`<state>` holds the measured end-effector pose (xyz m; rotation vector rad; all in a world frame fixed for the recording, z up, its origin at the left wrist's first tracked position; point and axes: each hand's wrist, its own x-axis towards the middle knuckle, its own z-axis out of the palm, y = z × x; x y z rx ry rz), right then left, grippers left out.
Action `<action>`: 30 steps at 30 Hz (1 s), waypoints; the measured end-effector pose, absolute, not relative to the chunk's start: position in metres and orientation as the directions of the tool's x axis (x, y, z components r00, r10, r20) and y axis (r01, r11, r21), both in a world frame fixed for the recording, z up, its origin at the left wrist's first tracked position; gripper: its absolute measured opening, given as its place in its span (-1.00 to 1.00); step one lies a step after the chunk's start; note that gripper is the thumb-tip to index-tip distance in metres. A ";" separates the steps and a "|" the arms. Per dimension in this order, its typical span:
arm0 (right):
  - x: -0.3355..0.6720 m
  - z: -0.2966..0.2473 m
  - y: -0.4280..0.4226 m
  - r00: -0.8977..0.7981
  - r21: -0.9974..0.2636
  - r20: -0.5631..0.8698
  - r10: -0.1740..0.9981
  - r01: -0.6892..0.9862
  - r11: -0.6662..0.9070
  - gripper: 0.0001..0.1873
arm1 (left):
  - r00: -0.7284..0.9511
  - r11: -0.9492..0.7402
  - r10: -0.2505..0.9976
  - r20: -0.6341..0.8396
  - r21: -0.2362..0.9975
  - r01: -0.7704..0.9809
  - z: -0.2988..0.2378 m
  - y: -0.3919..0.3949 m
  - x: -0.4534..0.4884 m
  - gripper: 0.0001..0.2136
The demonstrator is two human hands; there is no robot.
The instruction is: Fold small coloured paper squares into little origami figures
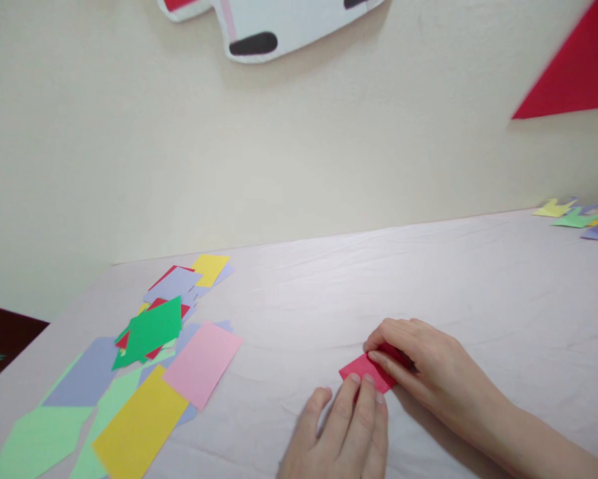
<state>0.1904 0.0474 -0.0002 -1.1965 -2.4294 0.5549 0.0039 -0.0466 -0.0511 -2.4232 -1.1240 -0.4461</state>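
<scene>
1. The left hand (341,426) lies low in the frame's centre, flat and unclenched. Its fingertips (366,382) press on the near edge of the red paper (363,369).
2. The right hand (428,366) comes in from the lower right. Its fingers are bent over the paper's right end and grip it.
3. The red paper lies on the table (478,286), low and just right of centre, between the two hands. It is a small, flat, bright red piece with straight edges and a sharp corner pointing left; its right part is hidden under the fingers.
4. At lower left, well apart from the hands, loose paper pieces overlap on the table: a pink rectangle (201,362), a yellow rectangle (139,422), a green piece (153,329) and a lilac piece (86,376).
5. At the right edge, small folded paper shapes (573,216) lie by the wall.
6. On the wall, a red triangle (578,73) is at upper right and a white cutout (259,26) at the top.
</scene>
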 end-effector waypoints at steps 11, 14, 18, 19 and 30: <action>0.192 0.002 0.030 -0.573 -0.527 0.107 0.812 0.660 0.536 -0.88 | 0.635 -0.610 0.627 0.452 -0.223 0.761 -0.046 -0.043 0.003 -0.74; 0.190 0.003 0.029 -0.561 -0.542 0.066 0.825 0.674 0.501 -0.87 | 0.626 -0.606 0.627 0.463 -0.216 0.766 -0.045 -0.042 0.003 -0.75; 0.190 0.004 0.030 -0.558 -0.550 0.052 0.828 0.676 0.490 -0.80 | 0.633 -0.614 0.634 0.444 -0.210 0.761 -0.040 -0.042 0.002 -0.76; 0.191 0.004 0.029 -0.561 -0.554 0.052 0.826 0.672 0.492 -0.77 | 0.635 -0.617 0.635 0.440 -0.207 0.759 -0.038 -0.041 0.002 -0.76; 0.204 -0.004 0.035 -0.521 -0.748 0.097 0.848 0.524 0.407 -0.42 | 0.542 -0.582 0.664 0.516 -0.099 0.807 -0.029 -0.038 -0.004 -0.64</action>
